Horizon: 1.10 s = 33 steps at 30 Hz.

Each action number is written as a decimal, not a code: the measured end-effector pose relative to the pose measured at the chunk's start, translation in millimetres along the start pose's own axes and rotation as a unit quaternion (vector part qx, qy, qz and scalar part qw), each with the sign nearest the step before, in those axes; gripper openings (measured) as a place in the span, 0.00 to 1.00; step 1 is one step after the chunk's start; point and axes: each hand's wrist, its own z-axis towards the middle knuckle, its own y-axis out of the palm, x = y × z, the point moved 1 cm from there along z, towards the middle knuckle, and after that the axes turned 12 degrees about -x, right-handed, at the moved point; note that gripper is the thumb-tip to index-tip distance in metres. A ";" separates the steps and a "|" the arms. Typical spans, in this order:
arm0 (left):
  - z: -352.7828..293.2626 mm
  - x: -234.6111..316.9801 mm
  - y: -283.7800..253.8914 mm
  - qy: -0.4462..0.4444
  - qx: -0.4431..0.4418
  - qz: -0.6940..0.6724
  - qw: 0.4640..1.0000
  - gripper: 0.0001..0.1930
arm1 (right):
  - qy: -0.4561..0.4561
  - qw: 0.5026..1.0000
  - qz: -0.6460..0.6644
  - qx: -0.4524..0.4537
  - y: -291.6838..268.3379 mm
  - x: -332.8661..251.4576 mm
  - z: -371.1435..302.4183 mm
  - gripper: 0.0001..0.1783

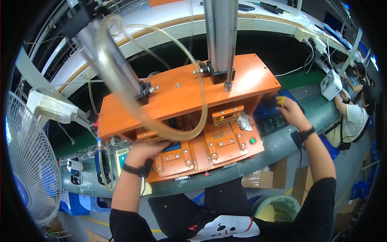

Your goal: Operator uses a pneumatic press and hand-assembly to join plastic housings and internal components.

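Orange metal twin-cylinder press (173, 96) stands at twelve o'clock. Left hand (150, 150) at its eight o'clock, right hand (293, 114) at three, fingertips yellow: grips indeterminable. Unintended press descent could crush the left.

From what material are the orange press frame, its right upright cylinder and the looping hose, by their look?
Orange press frame: probably metal, painted or anodised, satin; flat, bolted plates with soft sheen.
Right upright cylinder: likely bare metal; silvery, with bright streaks.
Looping hose: flexible plastic or rubber, judging by its curve; yellowish, translucent.
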 end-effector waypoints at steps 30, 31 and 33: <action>-83.3 -29.7 79.2 0.197 0.387 -0.210 0.876 0.13 | -0.322 0.941 -0.103 -0.035 138.9 -350.4 5.8 0.13; -82.7 -30.4 79.1 0.197 0.388 -0.224 0.872 0.13 | -0.321 0.941 -0.104 -0.036 140.6 -350.2 7.5 0.13; -83.6 -29.9 79.1 0.197 0.397 -0.209 0.872 0.13 | -0.282 0.955 -0.080 -0.046 140.3 -356.2 11.5 0.17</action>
